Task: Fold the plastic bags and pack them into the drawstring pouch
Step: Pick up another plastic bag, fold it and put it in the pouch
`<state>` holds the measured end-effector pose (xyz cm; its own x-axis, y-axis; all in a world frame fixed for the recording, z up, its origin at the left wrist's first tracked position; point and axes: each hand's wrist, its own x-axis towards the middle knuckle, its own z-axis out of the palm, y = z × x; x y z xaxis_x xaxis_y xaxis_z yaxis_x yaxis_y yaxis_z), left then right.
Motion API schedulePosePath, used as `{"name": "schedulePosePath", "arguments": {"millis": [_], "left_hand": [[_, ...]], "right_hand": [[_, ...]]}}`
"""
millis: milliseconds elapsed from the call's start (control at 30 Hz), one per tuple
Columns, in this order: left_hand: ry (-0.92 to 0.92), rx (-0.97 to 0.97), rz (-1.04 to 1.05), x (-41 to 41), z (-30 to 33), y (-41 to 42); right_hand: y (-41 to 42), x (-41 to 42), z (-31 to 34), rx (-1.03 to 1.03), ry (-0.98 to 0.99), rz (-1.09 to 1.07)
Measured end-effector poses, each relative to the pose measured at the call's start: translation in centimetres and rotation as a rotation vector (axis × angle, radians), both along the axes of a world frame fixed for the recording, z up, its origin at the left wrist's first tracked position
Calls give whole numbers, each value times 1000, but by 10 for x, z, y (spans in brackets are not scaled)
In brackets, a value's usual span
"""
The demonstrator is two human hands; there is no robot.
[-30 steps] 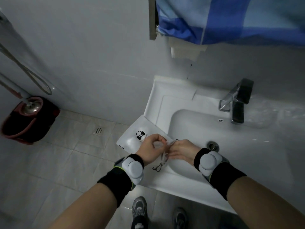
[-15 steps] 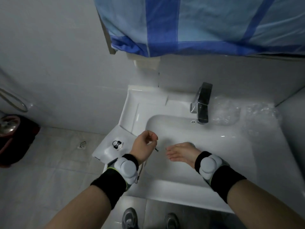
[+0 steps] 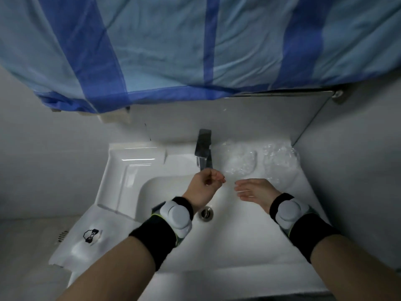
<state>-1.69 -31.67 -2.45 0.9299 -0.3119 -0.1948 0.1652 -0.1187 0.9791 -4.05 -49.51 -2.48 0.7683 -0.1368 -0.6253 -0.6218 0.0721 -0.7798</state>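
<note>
- Looking down from head height, a blue striped cloth (image 3: 195,46) fills the whole top of the view, from 10 o'clock round to 2 o'clock, hanging over the wall behind a washbasin.
- Below it, a white sink (image 3: 130,170) takes up the middle and lower part of the view, its bowl at the centre.
- Two bare forearms reach in from 7 and 5 o'clock, each with a black wristband and a pale rounded device strapped at the wrist.
- A white drawstring pouch (image 3: 82,242) with a small black printed figure lies at 8 o'clock, draped over the sink's near left corner and partly past its edge.
- Two clear crumpled plastic bags (image 3: 240,159) lie on the sink ledge at 1 o'clock, just right of the tap.
- The left hand (image 3: 204,187) hovers over the bowl at the centre, fingers loosely curled; whether they pinch anything cannot be told.
- The right hand (image 3: 253,192) is just beside it at 3 o'clock, fingers spread flat and empty, below the bags.
- A metal tap (image 3: 204,151) stands at 12 o'clock of the bowl.
- A round drain (image 3: 206,213) sits just below the left wrist.
</note>
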Motion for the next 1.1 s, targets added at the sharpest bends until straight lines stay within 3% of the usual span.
{"name": "schedulePosePath", "arguments": {"millis": [367, 767, 1100], "left_hand": [[-37, 129, -180, 25, -45, -111], [59, 213, -221, 26, -98, -149], [84, 256, -288, 20, -100, -151]], "right_hand": [[-104, -3, -32, -213, -3, -337], [-124, -12, -68, -205, -14, -333], [-115, -12, -70, -165, -6, -289]]}}
